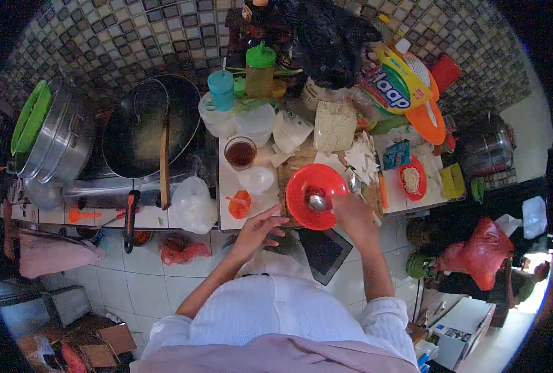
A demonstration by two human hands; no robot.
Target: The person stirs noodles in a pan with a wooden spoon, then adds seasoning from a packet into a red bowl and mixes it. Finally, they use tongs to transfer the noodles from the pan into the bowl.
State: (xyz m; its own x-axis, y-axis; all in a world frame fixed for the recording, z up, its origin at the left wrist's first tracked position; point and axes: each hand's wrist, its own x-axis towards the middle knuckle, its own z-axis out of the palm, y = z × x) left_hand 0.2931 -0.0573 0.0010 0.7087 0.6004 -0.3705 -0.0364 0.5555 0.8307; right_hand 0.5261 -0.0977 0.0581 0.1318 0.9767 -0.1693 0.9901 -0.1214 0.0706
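where a crowded counter [228, 183] crosses the middle of the frame, a dark wok [120, 144] sits at upper left and a wooden cutting board [287, 174] lies just right of center, beneath a red bowl [299, 193]. the bowl, apparently plastic, should prove light, fairly stiff and hard to break, though its smooth wall could turn slippery when wet; the rim at its left side offers the best hold. a left hand [258, 231], fingers loose and spread with nothing in them, hovers just beside that rim; whether a fingertip touches cannot be told. a right hand [354, 217], blurred at the bowl's right, seems to grasp the handle of a metal spoon [317, 202], its exact finger placement lost. the spoon, its head inside the bowl, looks light, rigid and slick, best pinched along the handle, clear of the shiny head.
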